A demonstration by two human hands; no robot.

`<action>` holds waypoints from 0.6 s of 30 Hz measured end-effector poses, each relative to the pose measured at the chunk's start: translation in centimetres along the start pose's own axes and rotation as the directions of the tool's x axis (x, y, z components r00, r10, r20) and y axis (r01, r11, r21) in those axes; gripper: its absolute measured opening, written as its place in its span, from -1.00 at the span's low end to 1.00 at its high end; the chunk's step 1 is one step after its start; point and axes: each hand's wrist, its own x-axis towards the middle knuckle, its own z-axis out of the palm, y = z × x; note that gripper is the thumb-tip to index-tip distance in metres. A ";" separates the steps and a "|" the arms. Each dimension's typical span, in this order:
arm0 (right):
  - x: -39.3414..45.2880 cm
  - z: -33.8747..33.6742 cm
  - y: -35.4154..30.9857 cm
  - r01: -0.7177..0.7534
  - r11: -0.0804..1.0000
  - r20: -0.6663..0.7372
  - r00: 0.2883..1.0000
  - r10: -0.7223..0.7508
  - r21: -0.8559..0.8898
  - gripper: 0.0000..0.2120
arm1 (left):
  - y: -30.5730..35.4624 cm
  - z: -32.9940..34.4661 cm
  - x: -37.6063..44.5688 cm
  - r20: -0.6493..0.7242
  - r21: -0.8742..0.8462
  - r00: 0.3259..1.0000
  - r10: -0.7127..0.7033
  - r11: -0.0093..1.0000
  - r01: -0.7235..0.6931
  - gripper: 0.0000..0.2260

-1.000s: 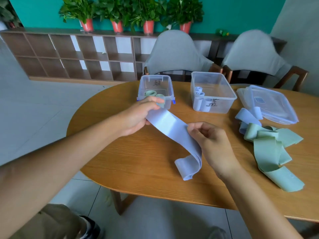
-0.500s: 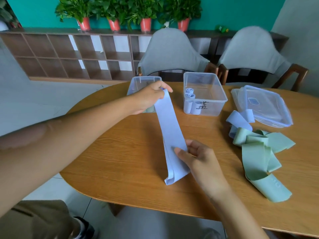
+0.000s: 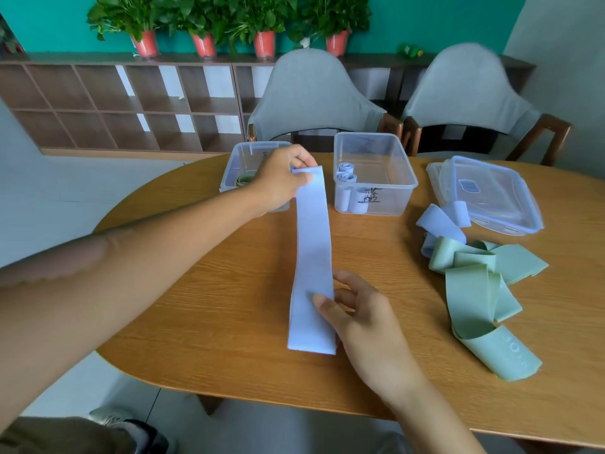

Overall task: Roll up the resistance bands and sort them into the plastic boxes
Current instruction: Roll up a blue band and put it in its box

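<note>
A light blue resistance band (image 3: pixel 312 253) lies stretched flat along the wooden table (image 3: pixel 209 322), running away from me. My left hand (image 3: pixel 281 181) pinches its far end just in front of the left clear box (image 3: pixel 242 165), which holds green rolls. My right hand (image 3: pixel 357 312) pinches the band's right edge near its close end, thumb on top. The right clear box (image 3: pixel 376 175) holds several rolled blue bands. A heap of loose green bands (image 3: pixel 478 290) and a loose blue band (image 3: pixel 438 224) lies at the right.
Stacked clear lids (image 3: pixel 487 194) sit beyond the loose bands at the right. Two grey chairs (image 3: pixel 314 96) stand behind the table. A low shelf unit (image 3: pixel 114 106) with potted plants on top lines the teal back wall.
The blue band went from hanging folded between my hands to lying straight and flat on the table. My left hand moved farther away, my right hand drew closer to me.
</note>
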 end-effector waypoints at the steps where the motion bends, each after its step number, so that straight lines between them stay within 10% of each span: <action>1: 0.0 0.1 0.1 -0.006 0.999 -0.016 1.000 0.005 -0.037 -0.72 | 0.1 0.2 0.2 -0.013 -0.007 1.000 0.001 1.000 -0.001 -0.91; 18: 0.0 -0.9 0.7 -0.030 0.878 0.016 0.999 0.043 -0.477 -0.58 | -2.0 2.5 1.0 -0.047 0.353 0.997 0.063 0.935 -0.042 -0.89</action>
